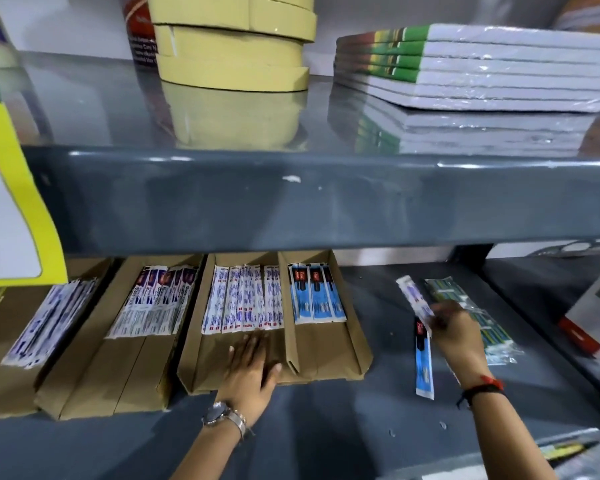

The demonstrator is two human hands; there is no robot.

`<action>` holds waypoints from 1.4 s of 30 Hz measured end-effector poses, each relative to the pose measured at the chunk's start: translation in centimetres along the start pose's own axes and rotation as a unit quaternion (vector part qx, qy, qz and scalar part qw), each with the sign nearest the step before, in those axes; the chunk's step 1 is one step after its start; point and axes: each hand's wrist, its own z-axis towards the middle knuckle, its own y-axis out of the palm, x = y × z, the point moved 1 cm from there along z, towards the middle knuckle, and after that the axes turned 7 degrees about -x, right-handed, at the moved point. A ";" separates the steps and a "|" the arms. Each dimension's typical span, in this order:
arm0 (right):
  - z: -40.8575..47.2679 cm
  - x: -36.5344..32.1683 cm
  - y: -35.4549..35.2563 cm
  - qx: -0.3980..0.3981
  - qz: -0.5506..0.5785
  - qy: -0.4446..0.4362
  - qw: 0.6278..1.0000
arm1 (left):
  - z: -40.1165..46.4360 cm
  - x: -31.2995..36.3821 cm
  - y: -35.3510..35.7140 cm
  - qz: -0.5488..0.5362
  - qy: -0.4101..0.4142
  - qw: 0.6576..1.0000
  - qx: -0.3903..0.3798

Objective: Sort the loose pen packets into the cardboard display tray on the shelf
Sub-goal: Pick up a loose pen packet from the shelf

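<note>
A cardboard display tray (326, 362) with two slots stands on the lower shelf. Its left slot holds white-and-blue pen packets (243, 299); its right slot holds blue-and-black packets (314, 294). My left hand (253, 368) lies flat and open on the tray's left slot, just below the white packets. My right hand (456, 336) pinches a white pen packet (414, 299) above the shelf, to the right of the tray. A loose blue-and-black packet (424, 365) lies on the shelf under that hand. Green packets in clear wrap (482, 317) lie behind my right hand.
Another cardboard tray (94, 375) with more packets (153, 303) stands to the left. The grey upper shelf (291, 199) overhangs the trays and carries tape rolls (232, 43) and wrapped notebooks (482, 64). A yellow sign (18, 209) hangs at left.
</note>
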 end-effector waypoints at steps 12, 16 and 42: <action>-3.3 -12.2 0.5 -0.313 0.079 -0.298 0.898 | -0.1 5.7 -10.5 -0.535 0.040 0.837 0.109; -3.2 -12.3 0.7 -0.325 0.069 -0.309 0.891 | 0.4 4.5 -10.3 -0.539 0.034 0.833 0.121; -2.8 -15.6 12.0 -0.310 0.296 -0.042 0.903 | -3.2 -0.9 -3.0 0.061 -0.078 0.995 -0.004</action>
